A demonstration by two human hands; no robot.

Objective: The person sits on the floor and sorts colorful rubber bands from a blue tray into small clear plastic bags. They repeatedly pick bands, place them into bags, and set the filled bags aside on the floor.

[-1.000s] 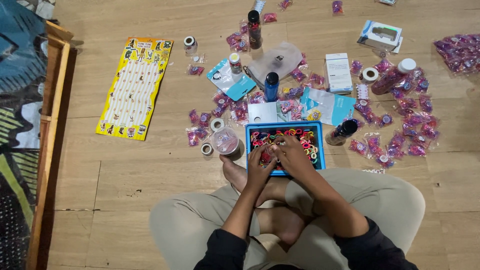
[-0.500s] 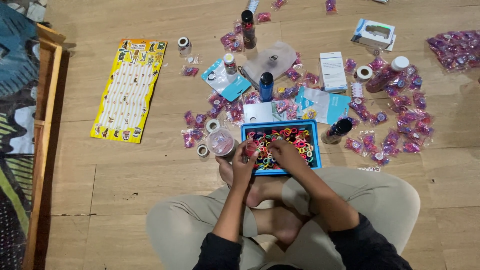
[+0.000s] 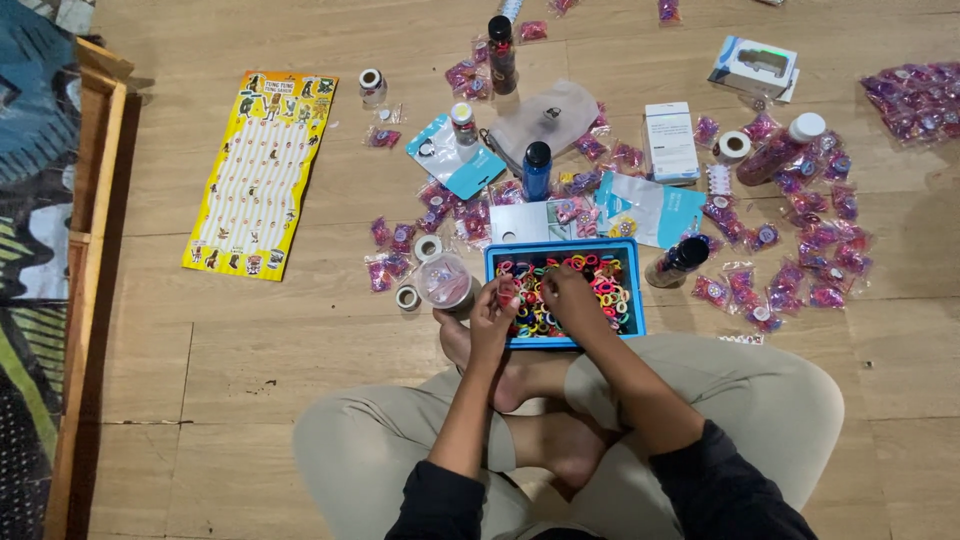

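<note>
Blue tray (image 3: 634, 290) of colourful hair ties (image 3: 600, 280) sits just before the crossed legs. Left hand (image 3: 495, 318) pinches a small packet (image 3: 506, 290) at its left edge; right hand (image 3: 568, 300) digs inside, fingers curled, grip unclear.

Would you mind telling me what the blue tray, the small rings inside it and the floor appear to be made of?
The blue tray looks like moulded plastic: even colour, thin raised rim. The rings look like soft elastic or fabric bands, in bright matt mixed colours; too small to be sure. The floor looks like wood-look planks or tiles, with pale grain, straight seams and a slight sheen.
</note>
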